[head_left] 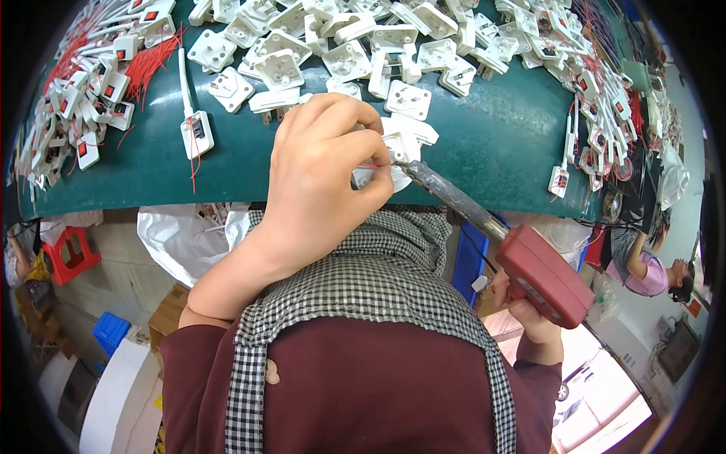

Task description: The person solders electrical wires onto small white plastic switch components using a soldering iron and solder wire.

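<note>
My left hand [321, 170] is closed in a pinch at the table's near edge, with a thin red wire [369, 165] between its fingertips. Just beyond those fingers lies a white plug housing [404, 141], partly hidden by the hand. In my right hand [523, 306], held lower and to the right, is a soldering gun [546, 276] with a dark red body. Its long grey barrel slants up to the left. The tip meets the wire beside my left fingertips; whether it touches the plug's metal is too small to tell.
White plug housings [348, 60] are heaped across the back of the green table [484, 129]. Corded white pieces with red switches [110, 91] pile up on the left, and more [594, 136] on the right. One corded piece [197, 136] lies alone. Another person [646, 268] is at far right.
</note>
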### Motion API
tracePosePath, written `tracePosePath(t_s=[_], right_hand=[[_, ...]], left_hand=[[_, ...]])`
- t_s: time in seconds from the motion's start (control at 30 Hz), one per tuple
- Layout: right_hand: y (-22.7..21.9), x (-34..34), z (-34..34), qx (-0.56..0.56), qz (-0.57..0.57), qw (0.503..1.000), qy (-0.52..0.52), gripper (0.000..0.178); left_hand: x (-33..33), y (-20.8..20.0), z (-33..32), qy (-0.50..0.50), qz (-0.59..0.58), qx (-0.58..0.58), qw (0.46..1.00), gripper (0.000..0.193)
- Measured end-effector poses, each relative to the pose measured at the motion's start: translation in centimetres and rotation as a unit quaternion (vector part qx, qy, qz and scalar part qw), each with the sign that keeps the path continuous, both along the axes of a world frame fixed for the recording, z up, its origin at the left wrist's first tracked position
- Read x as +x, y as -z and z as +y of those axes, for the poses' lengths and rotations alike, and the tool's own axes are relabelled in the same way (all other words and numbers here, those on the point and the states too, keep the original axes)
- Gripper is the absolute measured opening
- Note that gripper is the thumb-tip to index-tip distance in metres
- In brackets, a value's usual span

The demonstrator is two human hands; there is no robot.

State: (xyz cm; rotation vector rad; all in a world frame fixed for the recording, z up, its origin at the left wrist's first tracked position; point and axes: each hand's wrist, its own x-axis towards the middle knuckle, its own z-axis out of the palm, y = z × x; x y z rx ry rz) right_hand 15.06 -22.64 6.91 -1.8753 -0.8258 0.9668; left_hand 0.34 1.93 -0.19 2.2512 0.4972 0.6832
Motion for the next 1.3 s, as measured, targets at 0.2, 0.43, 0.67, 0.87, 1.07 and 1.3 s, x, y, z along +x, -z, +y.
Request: tracePosePath(t_s=[0.2, 0.43, 0.67, 0.87, 1.07, 1.3], right_hand=[[0.4, 0.4, -0.7, -0.004, -0.039, 0.999, -0.033, 0.047], [0.8, 0.7, -1.2, 0.009, 0.068, 0.998, 0.008, 0.044], [0.3, 0.0, -1.0, 0.156, 0.113, 0.965, 0.179, 0.083], [2.6, 2.7, -4.7, 0.392, 0.135, 0.883, 0.221, 0.071], [3.4, 3.7, -3.3, 0.358, -0.040, 0.865, 0.350, 0.072], [11.4, 9.3, -1.0, -0.004, -0.557, 0.769, 0.314, 0.083]], left_hand=[[0.0, -0.1, 0.1, 0.003, 0.004, -0.001, 1.000, 0.013], [-0.2, -0.2, 0.3, 0.006, 0.015, -0.014, 1.000, 0.012], [0.0, -0.2, 0.1, 0.006, 0.011, -0.023, 1.000, 0.010], [0.3, -0.7, -0.1, 0.006, 0.011, -0.030, 0.999, 0.010], [-0.1, -1.3, -0.2, 0.033, 0.054, -0.028, 0.998, 0.017], [-0.7, -0.9, 0.3, 0.068, 0.018, 0.172, 0.983, 0.044]])
